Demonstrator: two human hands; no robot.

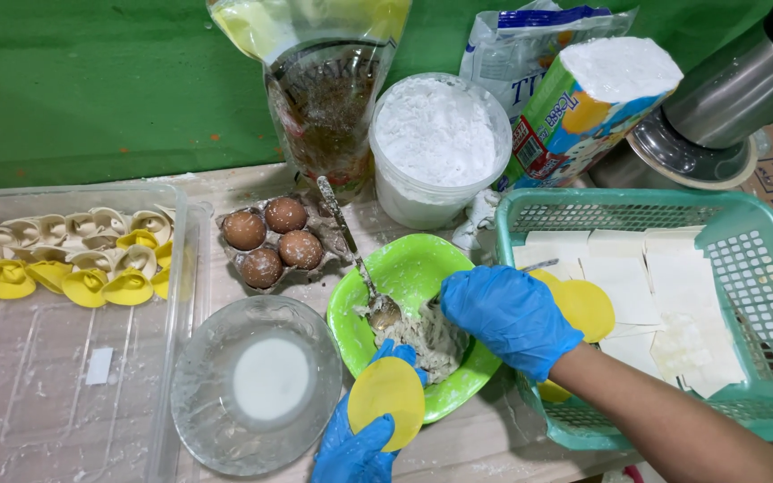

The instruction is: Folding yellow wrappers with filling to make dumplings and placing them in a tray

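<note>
Now left hand (355, 447) cupping yellow wrapper (387, 400), right hand (507, 315) over green bowl (404, 268)

Bench (485, 443): pale surface, dusted with white flour, backed by a green wall. Resting directly on it, left to right: a clear plastic tray (64, 394) at the left edge; a clear glass plate (203, 402) just beside it; a grey egg carton (272, 240) behind the plate; a green bowl (404, 268) at centre; a white tub of flour (438, 152) and a clear bag (324, 98) at the back; a teal basket (762, 268) on the right.
</note>
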